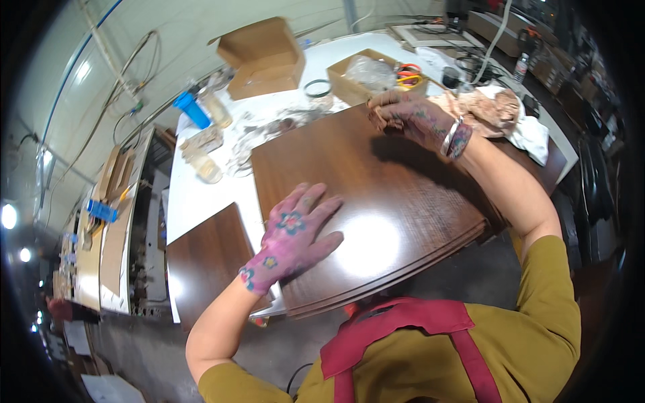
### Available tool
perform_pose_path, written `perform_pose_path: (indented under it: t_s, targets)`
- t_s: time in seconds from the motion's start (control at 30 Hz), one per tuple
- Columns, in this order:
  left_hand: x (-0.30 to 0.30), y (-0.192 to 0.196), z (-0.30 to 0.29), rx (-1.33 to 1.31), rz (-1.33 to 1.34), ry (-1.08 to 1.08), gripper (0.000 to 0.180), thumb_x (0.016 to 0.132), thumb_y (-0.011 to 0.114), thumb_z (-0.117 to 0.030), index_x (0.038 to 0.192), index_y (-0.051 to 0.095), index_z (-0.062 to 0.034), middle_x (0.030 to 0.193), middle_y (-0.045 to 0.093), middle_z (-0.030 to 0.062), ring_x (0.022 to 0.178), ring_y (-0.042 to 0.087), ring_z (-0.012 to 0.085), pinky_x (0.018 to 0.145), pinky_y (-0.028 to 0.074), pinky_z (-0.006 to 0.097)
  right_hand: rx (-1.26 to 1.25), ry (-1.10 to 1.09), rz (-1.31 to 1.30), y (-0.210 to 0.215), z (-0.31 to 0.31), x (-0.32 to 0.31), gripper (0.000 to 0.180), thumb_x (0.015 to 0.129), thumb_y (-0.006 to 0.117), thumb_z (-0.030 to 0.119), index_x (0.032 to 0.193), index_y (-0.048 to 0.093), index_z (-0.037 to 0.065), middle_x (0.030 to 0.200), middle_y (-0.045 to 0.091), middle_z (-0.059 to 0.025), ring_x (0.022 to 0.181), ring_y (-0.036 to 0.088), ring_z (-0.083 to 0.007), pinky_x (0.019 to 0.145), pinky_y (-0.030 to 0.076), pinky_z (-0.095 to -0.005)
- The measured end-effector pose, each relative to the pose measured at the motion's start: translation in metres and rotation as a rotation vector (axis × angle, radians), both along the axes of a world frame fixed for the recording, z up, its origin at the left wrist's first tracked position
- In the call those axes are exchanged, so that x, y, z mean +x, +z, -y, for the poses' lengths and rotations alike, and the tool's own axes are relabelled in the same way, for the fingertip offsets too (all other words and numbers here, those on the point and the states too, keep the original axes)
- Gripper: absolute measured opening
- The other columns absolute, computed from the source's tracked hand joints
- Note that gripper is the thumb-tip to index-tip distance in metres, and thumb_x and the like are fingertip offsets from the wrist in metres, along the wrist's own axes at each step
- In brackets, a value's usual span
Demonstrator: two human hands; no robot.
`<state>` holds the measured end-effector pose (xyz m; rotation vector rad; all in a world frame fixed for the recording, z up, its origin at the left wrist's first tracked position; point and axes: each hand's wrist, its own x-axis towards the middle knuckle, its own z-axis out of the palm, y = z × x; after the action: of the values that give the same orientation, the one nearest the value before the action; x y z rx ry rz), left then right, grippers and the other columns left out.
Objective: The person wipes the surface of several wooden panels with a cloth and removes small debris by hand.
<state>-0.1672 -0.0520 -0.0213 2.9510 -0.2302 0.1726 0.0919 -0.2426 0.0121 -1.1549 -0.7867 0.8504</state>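
A stack of dark brown, glossy wood panels (322,168) lies on the white table, its near edge toward me. My left hand (295,235), in a pink flowered glove, rests on the top panel near its left edge with the fingers spread. Over the far right part of the stack is my right hand (420,122), in a matching stained glove with a silver bracelet at the wrist. Its fingers are closed on a crumpled brown rag (383,119) and cast a shadow on the wood. Left of the stack lies a smaller brown panel (209,262).
An open cardboard box (265,70) and a carton (346,86) with plastic and orange-handled scissors stand at the back of the white table (201,218). Bottles, one blue-topped (191,111), sit at left. Stained cloths (484,111) lie at right. Another workbench (87,269) is further left.
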Motion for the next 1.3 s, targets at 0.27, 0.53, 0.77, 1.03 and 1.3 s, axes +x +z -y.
perform_pose_path:
  t_s: [0.27, 0.53, 0.77, 1.03, 1.3]
  targets:
    - [0.005, -0.020, -0.027, -0.271, 0.232, 0.005, 0.037, 0.085, 0.067, -0.025, 0.119, 0.062, -0.0105, 0.125, 0.058, 0.0093, 0.121, 0.051, 0.0307, 0.102, 0.038, 0.042, 0.056, 0.287, -0.073, -0.008, -0.156, -0.011, 0.033, 0.086, 0.067, 0.008, 0.116, 0.059, -0.004, 0.092, 0.064, -0.0079, 0.084, 0.061, -0.0138, 0.078, 0.050, -0.0267]
    - [0.008, -0.017, -0.021, -0.327, 0.222, -0.005, 0.032, 0.088, 0.063, -0.025, 0.116, 0.064, -0.0100, 0.127, 0.057, 0.0091, 0.123, 0.051, 0.0288, 0.103, 0.037, 0.042, 0.076, 0.270, 0.342, -0.022, -0.168, -0.010, 0.033, 0.087, 0.065, 0.010, 0.117, 0.061, -0.004, 0.091, 0.064, -0.0047, 0.088, 0.060, -0.0114, 0.079, 0.048, -0.0242]
    - [0.007, -0.045, -0.122, -0.705, 0.445, 0.228, 0.048, 0.088, 0.063, -0.014, 0.133, 0.051, -0.0029, 0.127, 0.056, 0.0127, 0.114, 0.056, 0.0231, 0.099, 0.044, 0.035, -0.294, 0.004, 0.455, -0.004, -0.142, -0.062, 0.061, 0.073, 0.073, 0.021, 0.130, 0.055, 0.011, 0.096, 0.064, -0.0068, 0.084, 0.061, -0.0162, 0.072, 0.052, -0.0322]
    - [0.065, 0.061, -0.018, -0.170, 0.277, -0.202, 0.034, 0.097, 0.055, -0.017, 0.124, 0.061, 0.0022, 0.119, 0.062, 0.0225, 0.112, 0.056, 0.0357, 0.099, 0.041, 0.043, 0.334, 0.155, -0.174, -0.022, -0.092, -0.063, 0.042, 0.102, 0.045, 0.038, 0.113, 0.056, -0.001, 0.082, 0.067, -0.0112, 0.085, 0.066, -0.0235, 0.063, 0.057, -0.0384]
    - [0.074, 0.064, 0.042, -0.602, -0.153, -0.273, 0.038, 0.098, 0.052, -0.022, 0.129, 0.057, -0.0010, 0.129, 0.057, 0.0177, 0.118, 0.053, 0.0289, 0.102, 0.039, 0.042, 0.222, -0.061, -0.188, -0.042, -0.046, -0.055, 0.038, 0.095, 0.057, 0.035, 0.114, 0.057, 0.002, 0.084, 0.066, -0.0111, 0.083, 0.067, -0.0242, 0.066, 0.057, -0.0408]
